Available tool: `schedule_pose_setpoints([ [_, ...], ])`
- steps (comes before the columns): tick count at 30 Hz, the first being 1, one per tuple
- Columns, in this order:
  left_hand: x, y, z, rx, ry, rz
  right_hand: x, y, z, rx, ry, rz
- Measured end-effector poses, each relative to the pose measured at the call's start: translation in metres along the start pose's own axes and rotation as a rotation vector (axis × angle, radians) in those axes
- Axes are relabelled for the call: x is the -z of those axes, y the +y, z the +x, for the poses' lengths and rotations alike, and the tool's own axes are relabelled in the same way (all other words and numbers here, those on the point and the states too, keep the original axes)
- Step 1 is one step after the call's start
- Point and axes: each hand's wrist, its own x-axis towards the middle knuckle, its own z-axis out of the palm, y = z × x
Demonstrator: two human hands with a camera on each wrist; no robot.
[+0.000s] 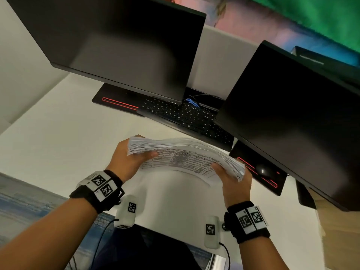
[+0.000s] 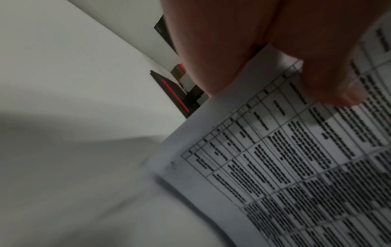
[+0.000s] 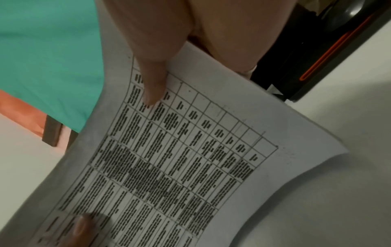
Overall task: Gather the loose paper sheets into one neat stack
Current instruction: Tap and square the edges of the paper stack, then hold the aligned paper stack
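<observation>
A thick stack of paper sheets [image 1: 181,152] printed with tables is held upright above the white desk [image 1: 58,143], bowed in the middle, its edges fanned at both ends. My left hand [image 1: 129,158] grips the stack's left end, thumb on the printed face. My right hand [image 1: 233,182] grips the right end the same way. In the left wrist view the thumb presses the printed sheet [image 2: 285,167]. The right wrist view shows the same sheet [image 3: 180,158] curving toward the desk, with my thumb on its top part and the other hand's thumb at the bottom left.
Two dark monitors [image 1: 124,47] [image 1: 296,117] hang over the desk's far side. A black keyboard [image 1: 187,117] lies under them. A black mouse [image 1: 263,170] sits on a red-trimmed stand base at the right, close to the stack.
</observation>
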Motion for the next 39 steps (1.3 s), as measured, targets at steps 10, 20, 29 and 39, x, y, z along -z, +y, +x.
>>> schedule_pose_setpoints([
  [10, 0.016, 0.051, 0.008, -0.125, -0.023, 0.342, 0.0, -0.05, 0.024, 0.258, -0.041, -0.482],
  [20, -0.024, 0.086, 0.022, -0.35, 0.026, 0.364, -0.051, -0.09, 0.025, 0.623, 0.339, -0.689],
  [29, -0.02, 0.07, 0.015, -0.171, 0.17, 0.174, -0.051, -0.067, 0.032, 0.048, 0.079, 0.013],
  [39, -0.023, -0.007, -0.002, 0.026, 0.087, 0.126, -0.062, 0.019, 0.004, -0.101, 0.054, -0.088],
])
